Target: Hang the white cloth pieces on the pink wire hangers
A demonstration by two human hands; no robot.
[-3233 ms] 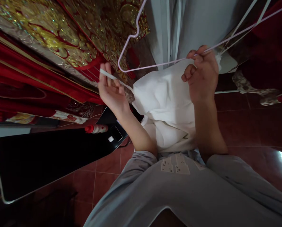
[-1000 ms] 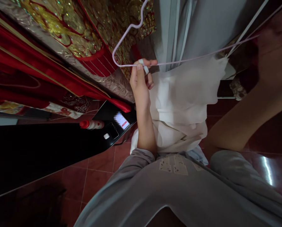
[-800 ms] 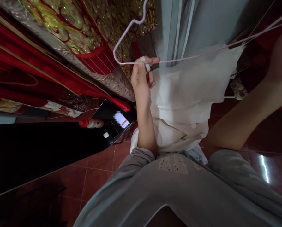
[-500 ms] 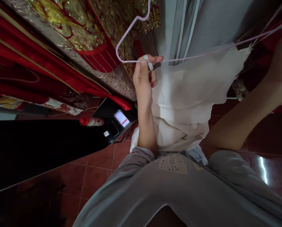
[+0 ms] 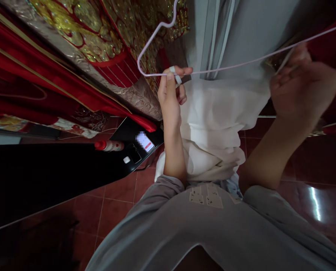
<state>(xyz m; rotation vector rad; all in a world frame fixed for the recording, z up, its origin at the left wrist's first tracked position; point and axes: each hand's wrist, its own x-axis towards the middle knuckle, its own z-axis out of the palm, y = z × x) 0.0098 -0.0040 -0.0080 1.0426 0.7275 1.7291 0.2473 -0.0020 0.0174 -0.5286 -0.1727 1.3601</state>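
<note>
A thin pale-pink hanger runs across the upper part of the view. My left hand pinches its long bar between thumb and fingers, and white bands circle two of those fingers. Below the bar hangs a white layered garment, its folds falling towards my lap. My right hand is smeared by motion near the garment's upper right edge, just under the hanger bar. Its fingers are curled in, and a pale strip that looks like part of the garment runs at them.
Red and gold sequinned clothes hang at upper left. On a black tabletop lie a lit phone, a dark phone-like object, a small white case and a red-capped bottle. Red tiles cover the floor.
My right hand has come in from the right edge towards the middle. The garment's right corner has dropped and drawn left, away from the hanger bar. My left hand has barely moved.
</note>
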